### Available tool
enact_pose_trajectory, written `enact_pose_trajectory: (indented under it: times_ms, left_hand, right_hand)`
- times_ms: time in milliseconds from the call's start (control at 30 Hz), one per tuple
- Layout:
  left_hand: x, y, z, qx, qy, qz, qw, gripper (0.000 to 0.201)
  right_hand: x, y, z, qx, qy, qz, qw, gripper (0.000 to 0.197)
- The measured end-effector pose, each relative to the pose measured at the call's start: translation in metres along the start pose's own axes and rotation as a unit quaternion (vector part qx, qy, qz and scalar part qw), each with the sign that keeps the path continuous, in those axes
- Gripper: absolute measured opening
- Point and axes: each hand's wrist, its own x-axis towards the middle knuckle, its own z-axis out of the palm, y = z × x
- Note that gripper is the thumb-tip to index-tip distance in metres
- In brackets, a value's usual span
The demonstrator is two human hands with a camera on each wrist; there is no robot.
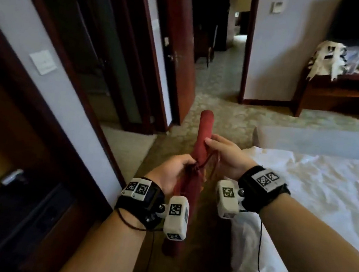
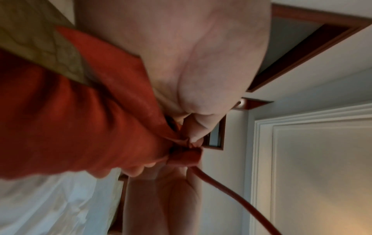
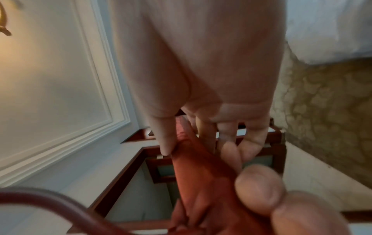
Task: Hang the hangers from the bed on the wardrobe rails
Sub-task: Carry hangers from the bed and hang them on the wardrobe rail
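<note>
We hold the red padded hanger [image 1: 195, 160] in the air between the bed [image 1: 317, 190] and the doorway, our left hand [image 1: 170, 173] gripping its middle by the bow, our right hand [image 1: 226, 152] pinching its far arm.

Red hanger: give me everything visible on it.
The red hanger is padded, covered in what looks like rust-red fabric gathered at the middle under a small bow, with a thin dark-red hook curving from there. It is held in the air beside the bed, long axis pointing away from the person. The left hand grips the middle; the right hand pinches the far arm.
</note>
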Motion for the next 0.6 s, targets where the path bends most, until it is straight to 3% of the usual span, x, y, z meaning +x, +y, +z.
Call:
enact_pose_trajectory:
  times_ms: [100, 300, 367, 467, 533, 600]
  left_hand:
    - [-0.023, -0.006, -0.026, -0.032, 0.034, 0.026, 0.999, 0.037]
    - [-0.05, -0.008, -0.102, -0.116, 0.157, 0.118, 0.974, 0.03]
    - [-0.06, -0.005, -0.127, -0.104, 0.231, 0.178, 0.951, 0.024]
    - [-0.087, 0.007, -0.168, -0.03, 0.394, 0.266, 0.879, 0.027]
    - [-0.102, 0.015, -0.195, -0.009, 0.435, 0.3, 0.849, 0.025]
    - [-0.119, 0.022, -0.221, -0.025, 0.427, 0.301, 0.852, 0.021]
  right_hand:
    - [0.017, 0.013, 0.036, -0.023, -0.05, 0.009, 0.998, 0.02]
    - [0.057, 0.034, 0.107, -0.043, -0.036, 0.002, 0.998, 0.009]
    - [0.071, 0.037, 0.126, -0.025, -0.006, -0.005, 1.0, 0.015]
    - [0.095, 0.043, 0.16, -0.007, 0.034, -0.019, 0.999, 0.016]
    - [0.11, 0.047, 0.181, 0.002, 0.042, -0.035, 0.998, 0.019]
    - [0.124, 0.054, 0.21, 0.003, 0.037, -0.054, 0.998, 0.02]
